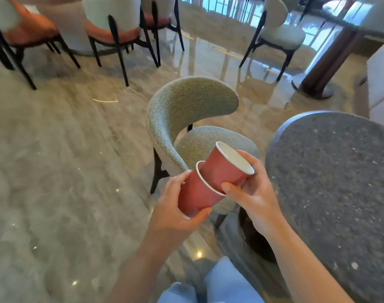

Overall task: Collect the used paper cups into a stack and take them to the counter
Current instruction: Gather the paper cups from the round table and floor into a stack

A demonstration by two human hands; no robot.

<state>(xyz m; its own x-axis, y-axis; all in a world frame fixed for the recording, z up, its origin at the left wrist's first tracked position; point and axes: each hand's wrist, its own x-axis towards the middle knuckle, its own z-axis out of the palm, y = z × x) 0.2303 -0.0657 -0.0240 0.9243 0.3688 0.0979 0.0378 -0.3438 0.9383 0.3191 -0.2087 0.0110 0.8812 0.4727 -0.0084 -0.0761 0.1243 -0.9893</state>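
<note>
Polished grey marble floor point(55, 193) is gleaming beneath me, with my pale blue trousers point(226, 281) showing at the bottom edge. I am holding two cups in mid-air, just left of the dark speckled round bench point(339, 182). My left hand point(175, 206) is wrapping its fingers point(197, 215) round the lower red paper cup point(197, 197). My right hand point(250, 193) is pinching the upper red paper cup point(226, 167), whose base is sitting tilted inside the lower one's mouth. Behind them a grey boucle curved-back chair point(186, 106) is standing, and farther off are orange-seated chairs point(112, 29) on black legs.
</note>
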